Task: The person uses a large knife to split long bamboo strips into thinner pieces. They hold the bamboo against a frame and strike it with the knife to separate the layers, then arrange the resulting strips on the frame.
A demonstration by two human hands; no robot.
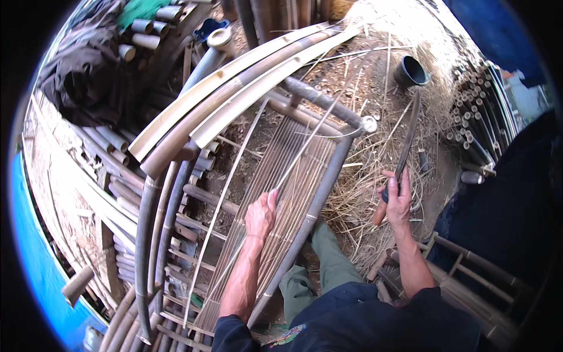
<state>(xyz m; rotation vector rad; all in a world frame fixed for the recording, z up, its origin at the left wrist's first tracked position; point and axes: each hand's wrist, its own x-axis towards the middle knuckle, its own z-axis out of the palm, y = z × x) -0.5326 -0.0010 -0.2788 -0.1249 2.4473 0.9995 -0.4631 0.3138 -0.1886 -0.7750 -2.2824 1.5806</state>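
Observation:
Closed in a fist, my left hand [261,216] grips a long thin bamboo strip [309,139]. The strip slants up and to the right, over a bamboo frame [329,185] with many narrow slats [305,170] inside it. My right hand [400,200], off the frame's right side, has its fingers around a long knife [409,132]. The blade points away from me, and its brown wooden handle end [380,213] sticks out below the hand. Strip and blade are apart. Another pale strip [226,190] lies lengthwise along the left of the slats.
Split bamboo poles [234,94] cross the far left on a bamboo rack [146,229]. Shavings [358,199] litter the ground right of the frame. A black bucket [410,71] lies beyond the knife, with bundled bamboo [472,114] at far right. Dark cloth [82,76] covers the upper left.

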